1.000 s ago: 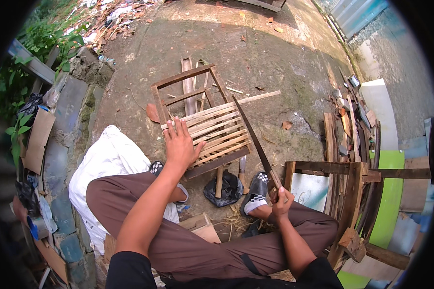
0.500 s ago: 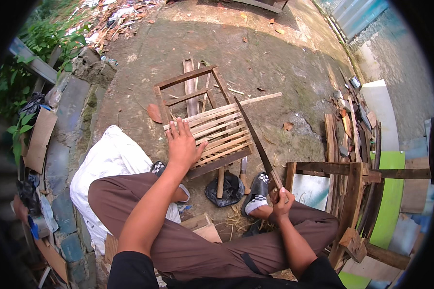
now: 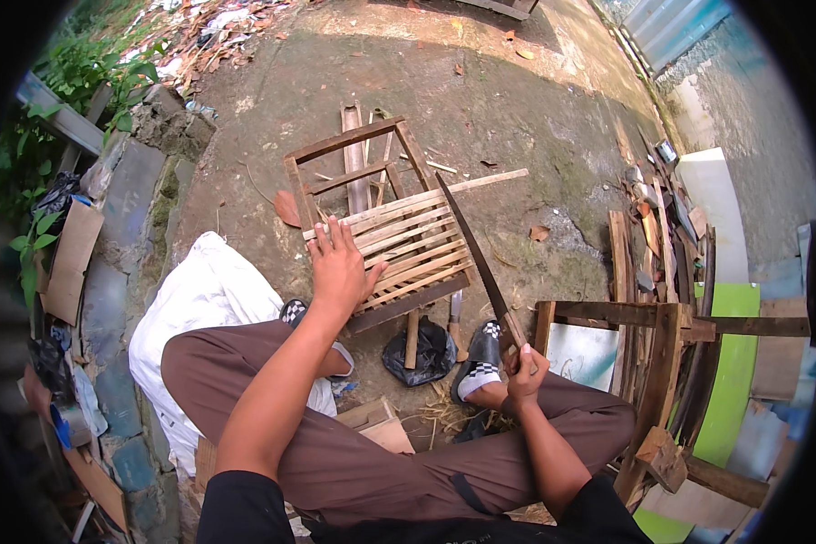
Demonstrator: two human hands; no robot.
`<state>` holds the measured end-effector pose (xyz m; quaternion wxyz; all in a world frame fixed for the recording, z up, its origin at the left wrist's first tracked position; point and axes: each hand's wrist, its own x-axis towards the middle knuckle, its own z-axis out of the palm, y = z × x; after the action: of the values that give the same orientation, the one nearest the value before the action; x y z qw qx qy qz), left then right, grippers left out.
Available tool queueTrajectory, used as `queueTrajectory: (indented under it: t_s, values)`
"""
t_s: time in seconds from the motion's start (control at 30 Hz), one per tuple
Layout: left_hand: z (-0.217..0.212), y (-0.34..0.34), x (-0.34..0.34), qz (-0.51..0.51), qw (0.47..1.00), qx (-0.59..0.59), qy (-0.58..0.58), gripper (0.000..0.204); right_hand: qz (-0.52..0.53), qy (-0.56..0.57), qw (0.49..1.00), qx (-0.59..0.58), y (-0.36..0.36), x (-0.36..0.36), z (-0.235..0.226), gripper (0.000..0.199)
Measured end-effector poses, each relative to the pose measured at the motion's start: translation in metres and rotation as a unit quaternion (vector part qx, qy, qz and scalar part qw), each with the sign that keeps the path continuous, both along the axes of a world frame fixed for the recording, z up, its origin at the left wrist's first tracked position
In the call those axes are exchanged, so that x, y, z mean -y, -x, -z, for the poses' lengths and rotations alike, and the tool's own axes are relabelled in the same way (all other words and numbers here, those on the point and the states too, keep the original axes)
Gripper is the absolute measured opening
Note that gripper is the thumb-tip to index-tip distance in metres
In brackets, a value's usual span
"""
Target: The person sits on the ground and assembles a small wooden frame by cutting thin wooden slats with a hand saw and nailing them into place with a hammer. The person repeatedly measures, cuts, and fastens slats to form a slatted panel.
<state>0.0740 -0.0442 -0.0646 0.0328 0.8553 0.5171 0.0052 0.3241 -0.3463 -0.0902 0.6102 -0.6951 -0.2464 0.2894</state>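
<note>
A wooden frame with several pale slats across its near half lies on the ground in front of me. My left hand rests flat on the slats' left ends, fingers spread. In my right hand, the fingers are wrapped round the wooden handle of a handsaw. Its long dark blade slants up and left past the frame's right side. The blade's tip meets the farthest slat, a longer strip that sticks out to the right beyond the frame.
Between my feet lie a black plastic bag, a wooden stick and a wood-handled knife. A white sack is at my left. To the right stand a wooden structure and a pile of scrap wood.
The whole view has shifted slightly. My right hand and the saw have moved a little, with the blade still at the long slat; my left hand stays on the slats.
</note>
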Motion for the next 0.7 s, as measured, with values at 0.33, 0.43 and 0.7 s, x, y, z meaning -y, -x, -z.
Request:
queueTrajectory:
  t_s: [0.33, 0.43, 0.7]
  values:
    - [-0.006, 0.001, 0.001, 0.001, 1.000, -0.009, 0.008, 0.105, -0.010, 0.016, 0.999, 0.048, -0.005, 0.008, 0.012, 0.047]
    - [-0.009, -0.004, 0.001, 0.004, 0.999, -0.026, 0.023, 0.103, -0.007, 0.009, 1.000, 0.011, -0.005, 0.004, 0.008, 0.047]
    - [-0.010, 0.004, -0.013, -0.003, 1.000, -0.016, 0.019, 0.095, 0.018, -0.070, 0.997, -0.011, -0.004, -0.058, -0.065, 0.050]
